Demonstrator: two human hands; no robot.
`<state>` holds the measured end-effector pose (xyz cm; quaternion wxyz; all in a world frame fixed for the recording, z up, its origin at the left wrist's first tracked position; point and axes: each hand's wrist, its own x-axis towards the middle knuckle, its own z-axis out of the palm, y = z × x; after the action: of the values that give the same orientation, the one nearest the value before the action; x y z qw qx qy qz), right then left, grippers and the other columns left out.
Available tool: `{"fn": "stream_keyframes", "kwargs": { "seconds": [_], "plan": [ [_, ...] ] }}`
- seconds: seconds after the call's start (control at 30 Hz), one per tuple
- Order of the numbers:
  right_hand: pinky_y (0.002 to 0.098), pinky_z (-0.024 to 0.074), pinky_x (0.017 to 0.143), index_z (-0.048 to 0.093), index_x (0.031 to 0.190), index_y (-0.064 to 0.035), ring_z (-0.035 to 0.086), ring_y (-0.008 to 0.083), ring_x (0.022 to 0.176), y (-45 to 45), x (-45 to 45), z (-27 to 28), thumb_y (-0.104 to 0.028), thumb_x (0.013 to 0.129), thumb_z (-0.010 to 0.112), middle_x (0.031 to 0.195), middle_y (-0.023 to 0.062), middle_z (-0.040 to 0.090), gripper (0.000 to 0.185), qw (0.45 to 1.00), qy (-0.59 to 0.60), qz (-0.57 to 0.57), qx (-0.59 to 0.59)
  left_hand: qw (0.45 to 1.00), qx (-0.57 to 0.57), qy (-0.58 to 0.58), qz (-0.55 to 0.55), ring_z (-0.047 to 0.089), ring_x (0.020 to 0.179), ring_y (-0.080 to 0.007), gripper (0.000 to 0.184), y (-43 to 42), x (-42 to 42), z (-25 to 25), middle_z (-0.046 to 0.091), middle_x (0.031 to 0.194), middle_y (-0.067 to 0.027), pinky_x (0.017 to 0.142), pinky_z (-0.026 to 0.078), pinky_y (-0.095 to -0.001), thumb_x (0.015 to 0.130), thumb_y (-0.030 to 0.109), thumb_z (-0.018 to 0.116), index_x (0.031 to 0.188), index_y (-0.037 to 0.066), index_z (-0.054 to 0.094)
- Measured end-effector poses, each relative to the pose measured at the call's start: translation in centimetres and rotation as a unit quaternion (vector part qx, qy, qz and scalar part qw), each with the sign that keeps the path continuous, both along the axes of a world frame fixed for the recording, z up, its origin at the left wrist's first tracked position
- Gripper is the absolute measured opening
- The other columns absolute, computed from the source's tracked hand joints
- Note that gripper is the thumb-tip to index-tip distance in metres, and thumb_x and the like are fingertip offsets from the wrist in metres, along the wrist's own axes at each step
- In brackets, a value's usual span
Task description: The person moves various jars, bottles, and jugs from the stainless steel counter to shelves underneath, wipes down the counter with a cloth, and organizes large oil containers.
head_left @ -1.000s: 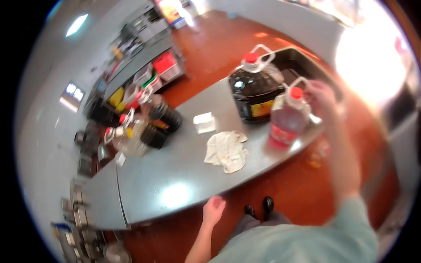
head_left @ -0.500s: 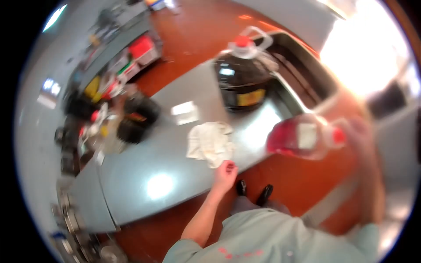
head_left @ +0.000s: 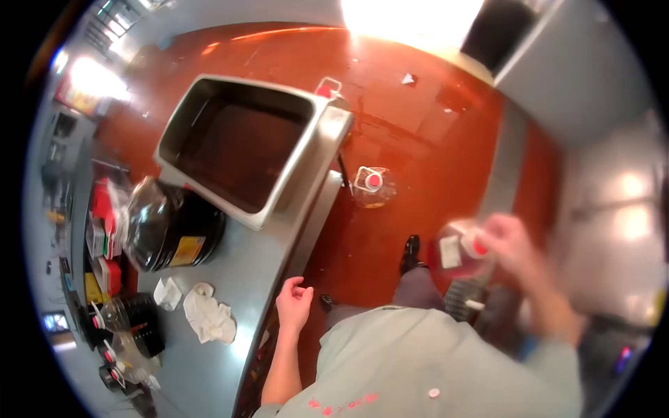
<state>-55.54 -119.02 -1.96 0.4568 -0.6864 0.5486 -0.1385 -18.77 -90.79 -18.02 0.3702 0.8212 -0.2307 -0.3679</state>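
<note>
At the right, my right hand (head_left: 507,240) is closed at the neck of a clear plastic jug (head_left: 451,252) with red liquid, a pale label and a red cap. The jug hangs over the floor beside my leg; motion blurs both. My left hand (head_left: 294,304) is loosely curled with nothing visible in it, just off the steel table's edge (head_left: 268,279). The nearest things on the table are a crumpled off-white cloth (head_left: 209,315) and a small white cloth or paper (head_left: 167,294). A big dark-liquid jug (head_left: 188,233) with a yellow label stands behind them.
A deep metal pan (head_left: 240,213) of dark liquid sits at the table's far end. A clear jug with a red cap (head_left: 374,182) stands on the red floor (head_left: 425,132). More bottles (head_left: 132,324) crowd the left side. A grey metal surface (head_left: 578,76) rises at the right.
My view has swung right, bringing the whole pan and the floor jug into sight. The red-liquid jug, still in my right hand, has gone from sideways to nearer upright. My left hand stays curled.
</note>
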Motion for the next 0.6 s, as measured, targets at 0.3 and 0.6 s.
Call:
{"fn": "stream_keyframes", "kwargs": {
  "seconds": [0.3, 0.6],
  "plan": [
    [0.0301, 0.0478, 0.063, 0.065, 0.078, 0.0009, 0.058, 0.0114, 0.068, -13.2, -16.6, -15.6, -0.018, 0.081, 0.071, 0.071, 0.0046, 0.063, 0.020, 0.981, 0.082, -0.172, 0.047, 0.989, 0.020, -0.026, -0.146, 0.064, 0.068, -0.0168, 0.032, -24.7, -9.8, 3.4, 0.069, 0.079, -0.0078, 0.067, 0.052, -0.0318, 0.086, 0.017, 0.070, 0.113, 0.003, 0.063],
    [0.0297, 0.0384, 0.033, 0.060, 0.079, -0.0019, 0.051, 0.0146, 0.039, -27.6, -23.6, -23.8, -0.010, 0.088, 0.067, 0.064, 0.0087, 0.062, 0.014, 0.904, 0.021, -0.396, 0.158, 0.997, -0.063, 0.007, -0.043, 0.068, 0.075, -0.0206, 0.030, -49.4, -8.0, -2.9, 0.071, 0.085, -0.0109, 0.073, 0.055, -0.0341, 0.083, 0.020, 0.072, 0.108, 0.005, 0.066]
  ]
}}
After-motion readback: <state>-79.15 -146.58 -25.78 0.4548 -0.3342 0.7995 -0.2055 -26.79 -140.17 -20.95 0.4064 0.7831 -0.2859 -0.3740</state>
